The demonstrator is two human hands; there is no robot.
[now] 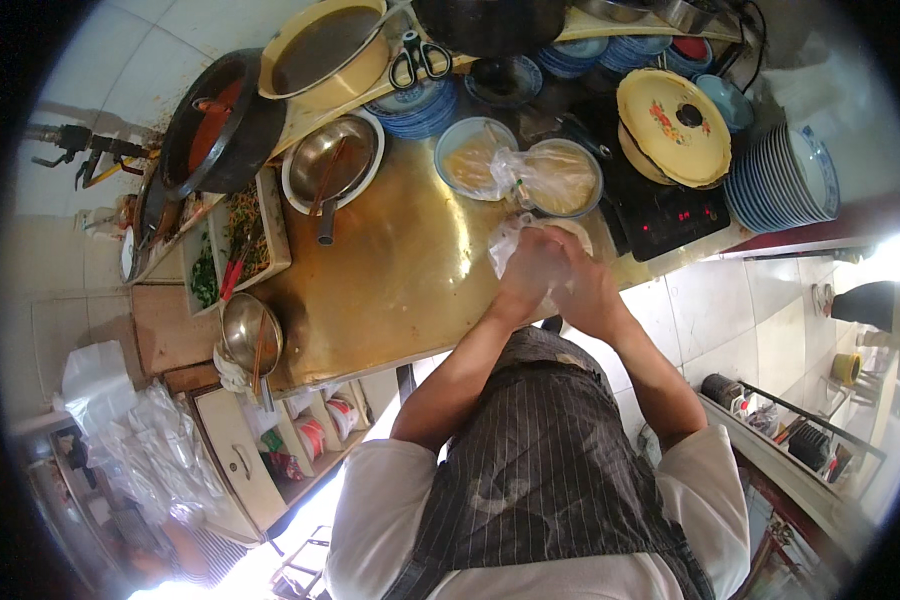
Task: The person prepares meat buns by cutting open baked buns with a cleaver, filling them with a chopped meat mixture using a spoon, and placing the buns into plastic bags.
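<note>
My left hand [532, 268] and my right hand [585, 293] are close together over the counter's front edge, both smeared by motion. Clear plastic film or a bag [505, 243] bunches beside my left hand. A pale, round-edged thing [573, 235] shows just behind the hands, partly covered by them. The blurred fingers hide whether either hand grips anything. Beyond them stand two blue-rimmed bowls of pale yellowish food: the left bowl [460, 165] and the right bowl [575, 165], with a crumpled clear plastic bag [540, 180] lying across the right one.
A lidded yellow pot [673, 125] stands on a black induction cooker [675, 215], near stacked bowls [785, 180]. Metal pans with chopsticks [330, 160], [253, 335] sit leftward. Scissors [418, 62] lie by a yellow basin [325, 90]. Another person's striped sleeve [213, 550] shows lower left.
</note>
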